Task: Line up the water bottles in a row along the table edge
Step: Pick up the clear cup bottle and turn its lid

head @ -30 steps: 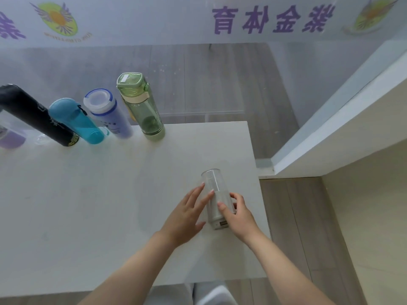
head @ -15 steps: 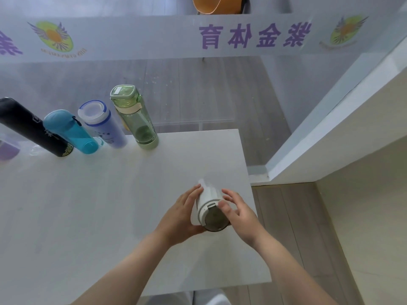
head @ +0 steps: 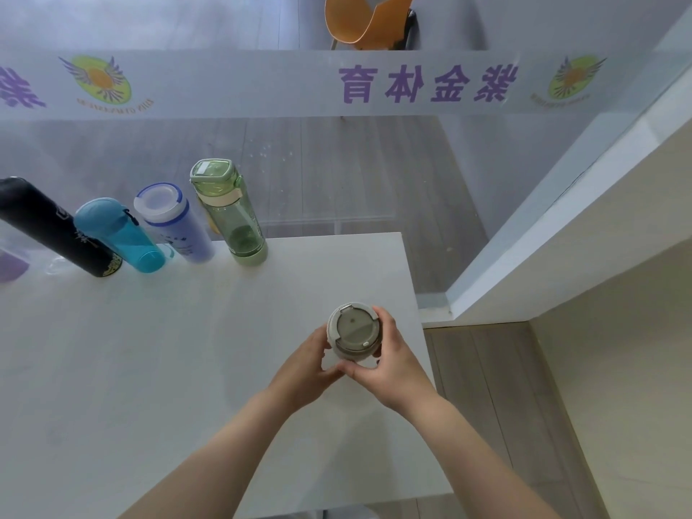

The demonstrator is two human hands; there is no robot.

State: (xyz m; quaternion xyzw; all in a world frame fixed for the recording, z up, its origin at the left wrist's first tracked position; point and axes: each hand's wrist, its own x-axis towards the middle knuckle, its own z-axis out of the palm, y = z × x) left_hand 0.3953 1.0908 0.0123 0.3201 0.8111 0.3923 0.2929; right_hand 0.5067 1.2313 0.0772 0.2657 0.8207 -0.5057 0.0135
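A clear bottle with a grey-green lid (head: 354,330) stands upright near the right side of the white table (head: 157,361); I see it from above, so its body is mostly hidden. My left hand (head: 307,365) and my right hand (head: 389,363) both grip it just below the lid. Along the far table edge stand a green bottle (head: 232,215), a white and purple bottle (head: 174,222), a blue bottle (head: 120,234) and a black bottle (head: 56,226), side by side. A purple object (head: 11,265) shows at the left frame edge.
A glass partition with a frosted band and purple lettering (head: 427,84) rises right behind the far edge. An orange chair (head: 359,20) stands beyond it. The table's right edge (head: 421,324) drops to wood flooring, beside a white wall ledge (head: 561,234).
The clear bottle lay on its side under my hands a second ago. Both hands have tipped it up, and now it is upright with the lid facing me.
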